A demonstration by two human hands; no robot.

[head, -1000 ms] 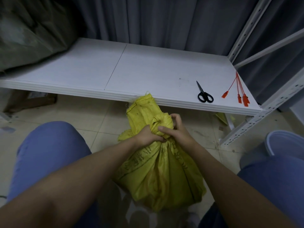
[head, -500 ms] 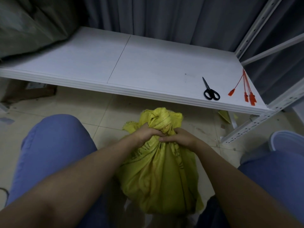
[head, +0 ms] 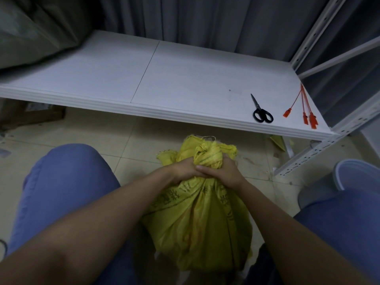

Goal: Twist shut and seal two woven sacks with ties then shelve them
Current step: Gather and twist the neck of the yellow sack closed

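A yellow sack (head: pixel 197 223) stands on the tiled floor (head: pixel 127 138) between the person's two knees, in blue trousers. Its top is bunched and twisted into a knob (head: pixel 207 156). Both hands are wrapped around the neck of the sack, just under that knob. The left hand (head: pixel 181 171) is closed tight on the neck from the left. The right hand (head: pixel 226 171) is closed tight on it from the right, and the two hands touch in the middle.

A low white shelf (head: pixel 164 83) runs across in front of the sack. Black scissors (head: pixel 261 112) lie on it near the right end. Just beside the scissors, further right, lie some orange ties (head: pixel 306 110) in a small bunch. A big grey-green bag (head: pixel 35 31) sits on the left end of the shelf. A grey curtain (head: pixel 205 19) hangs behind.
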